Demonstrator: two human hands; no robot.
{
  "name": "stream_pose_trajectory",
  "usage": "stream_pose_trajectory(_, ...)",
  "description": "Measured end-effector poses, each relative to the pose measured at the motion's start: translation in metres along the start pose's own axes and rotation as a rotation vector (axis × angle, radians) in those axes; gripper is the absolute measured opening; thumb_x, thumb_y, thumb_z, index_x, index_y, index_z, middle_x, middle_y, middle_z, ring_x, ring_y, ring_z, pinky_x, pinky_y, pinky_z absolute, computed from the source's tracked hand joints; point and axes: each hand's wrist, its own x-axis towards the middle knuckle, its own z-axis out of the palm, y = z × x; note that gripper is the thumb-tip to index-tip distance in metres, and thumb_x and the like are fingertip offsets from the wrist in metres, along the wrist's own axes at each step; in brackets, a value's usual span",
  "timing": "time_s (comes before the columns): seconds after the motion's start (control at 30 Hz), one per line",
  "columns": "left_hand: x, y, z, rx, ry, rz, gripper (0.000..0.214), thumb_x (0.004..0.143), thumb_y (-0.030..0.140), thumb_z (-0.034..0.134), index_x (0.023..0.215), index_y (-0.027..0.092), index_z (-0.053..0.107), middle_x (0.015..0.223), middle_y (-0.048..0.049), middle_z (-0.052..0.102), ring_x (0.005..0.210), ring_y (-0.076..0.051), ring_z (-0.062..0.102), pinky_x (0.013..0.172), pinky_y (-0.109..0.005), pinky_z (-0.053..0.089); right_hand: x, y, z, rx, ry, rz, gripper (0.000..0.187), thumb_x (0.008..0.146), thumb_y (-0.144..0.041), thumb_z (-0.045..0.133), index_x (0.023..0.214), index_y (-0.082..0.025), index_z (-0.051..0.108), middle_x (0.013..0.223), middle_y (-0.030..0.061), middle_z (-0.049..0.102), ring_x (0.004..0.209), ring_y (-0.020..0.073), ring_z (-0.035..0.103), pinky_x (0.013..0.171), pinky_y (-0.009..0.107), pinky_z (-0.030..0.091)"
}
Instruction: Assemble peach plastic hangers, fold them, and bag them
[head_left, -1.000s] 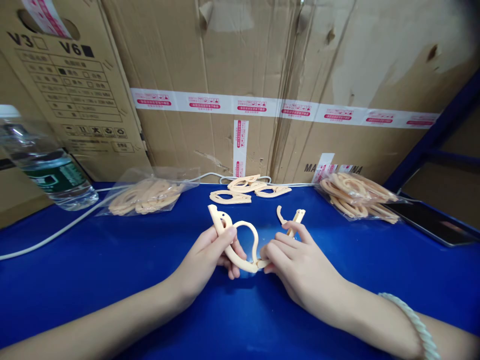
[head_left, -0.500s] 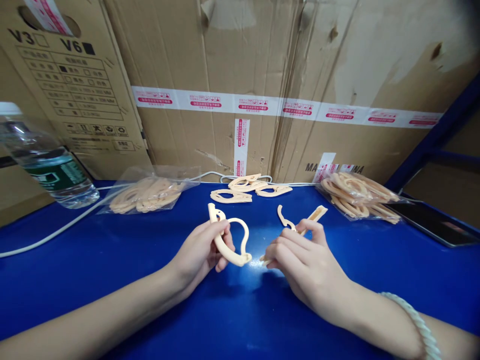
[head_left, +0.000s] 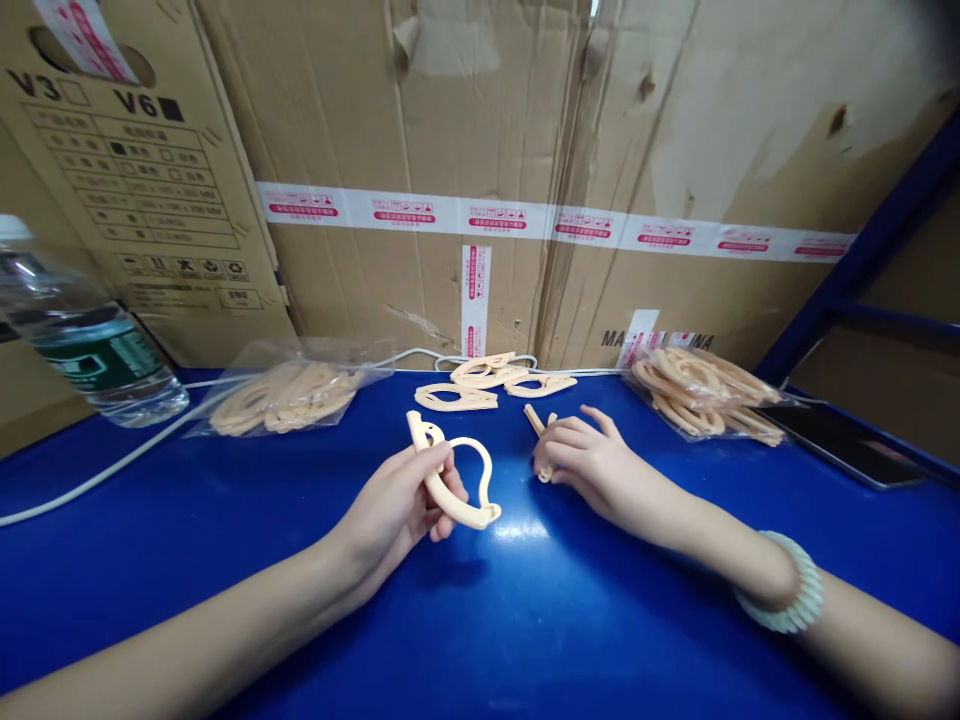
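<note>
My left hand [head_left: 409, 500] is closed around a beige plastic folding clothes hanger [head_left: 457, 500], thumb on top. Its curved arm and rounded hook show past my fingers, above the blue table. To the right, my right hand [head_left: 589, 460] has its fingers curled down around a second beige folding hanger [head_left: 534, 420]. Only the ends of that one stick out; my fingers cover the rest. Behind both hands lie several folded beige hangers [head_left: 484, 372] in a loose group.
Clear bags of beige hangers lie at the left [head_left: 289, 395] and right [head_left: 701, 385]. A water bottle [head_left: 112, 360] stands far left, near a white cable [head_left: 90, 490]. A dark phone-like slab [head_left: 847, 445] rests at right. Cardboard boxes [head_left: 337, 290] wall off the back of the blue table [head_left: 450, 640].
My right hand has moved away from me and slightly left with its hanger, toward the loose group. My left hand keeps its hanger almost in place. The view has shifted slightly.
</note>
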Motion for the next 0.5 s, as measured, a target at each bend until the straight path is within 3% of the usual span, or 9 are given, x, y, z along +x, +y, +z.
stream_pose_trajectory(0.1,0.001,-0.001,-0.001,-0.003,-0.002,-0.005,0.037,0.100,0.020,0.040,0.066,0.014,0.054,0.053,-0.0014,0.061,0.032,-0.009,0.050,0.034,-0.017,0.038,0.001,0.001,0.001,0.077,-0.043,-0.021,0.018,0.094,-0.008,0.047,0.095,-0.019,0.060,0.105,0.0085,0.065,0.106,0.0248,0.056,0.097,0.049,0.040)
stream_pose_trajectory(0.17,0.001,-0.001,-0.001,-0.004,-0.003,-0.008,0.037,0.100,0.020,0.040,0.066,0.014,0.053,0.053,-0.0013,0.061,0.032,-0.009,0.050,0.034,-0.017,0.038,0.001,0.003,0.001,0.131,-0.031,-0.019,0.020,0.093,-0.005,0.046,0.096,-0.017,0.061,0.104,0.0115,0.065,0.104,0.0252,0.056,0.090,0.042,0.047)
stream_pose_trajectory(0.5,0.001,-0.001,-0.001,-0.002,-0.018,-0.003,0.038,0.100,0.018,0.040,0.066,0.013,0.054,0.053,-0.0018,0.061,0.033,-0.009,0.050,0.034,-0.017,0.038,0.002,0.023,-0.005,0.209,0.014,-0.005,0.031,0.086,0.003,0.048,0.104,-0.018,0.061,0.111,0.0108,0.061,0.110,0.0234,0.054,0.097,0.041,0.046)
